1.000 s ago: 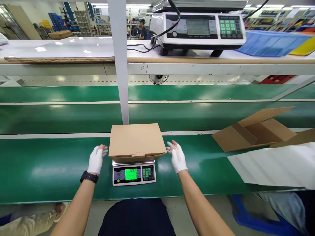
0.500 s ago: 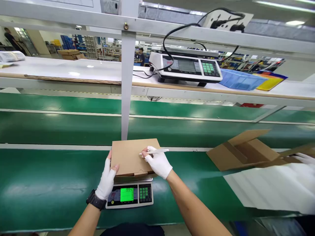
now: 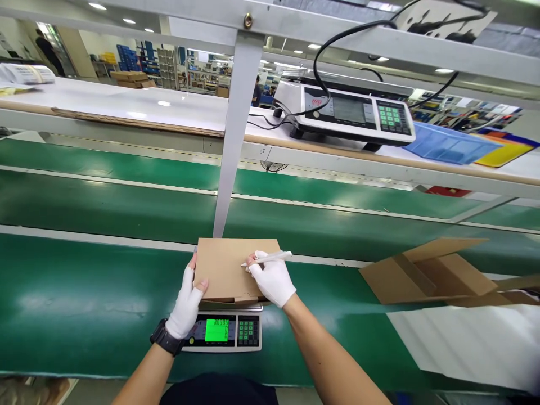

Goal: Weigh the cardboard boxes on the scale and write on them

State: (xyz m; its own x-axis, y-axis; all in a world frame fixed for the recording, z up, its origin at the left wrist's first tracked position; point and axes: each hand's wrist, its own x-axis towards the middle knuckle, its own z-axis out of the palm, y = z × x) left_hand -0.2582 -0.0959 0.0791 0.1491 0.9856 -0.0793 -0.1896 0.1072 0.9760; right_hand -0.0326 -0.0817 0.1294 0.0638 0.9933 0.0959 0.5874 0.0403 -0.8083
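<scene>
A closed brown cardboard box (image 3: 228, 270) lies on a digital scale (image 3: 248, 350) whose display glows green. My left hand (image 3: 185, 301), in a white glove with bare fingertips, grips the box's left edge, thumb on the lid and fingers along the side. Between the fingers of my right hand (image 3: 274, 281), gloved the same way, is a slim white pen (image 3: 274, 257). Its tip points at the lid; whether it touches I cannot tell. No writing shows on the lid. A dark watch sits on my left wrist.
Green conveyor belt (image 3: 105, 304) runs under the scale. To the right stand an open carton (image 3: 405, 275) and blurred white sheets (image 3: 468, 343). Behind the box rises a metal post (image 3: 238, 124). The shelf above carries another scale (image 3: 346, 112) and a blue bin (image 3: 455, 143).
My view has tilted and shifted a little. The scale's reading has changed. A gloved hand of another person by the carton is no longer visible. My hands keep their holds on box and pen.
</scene>
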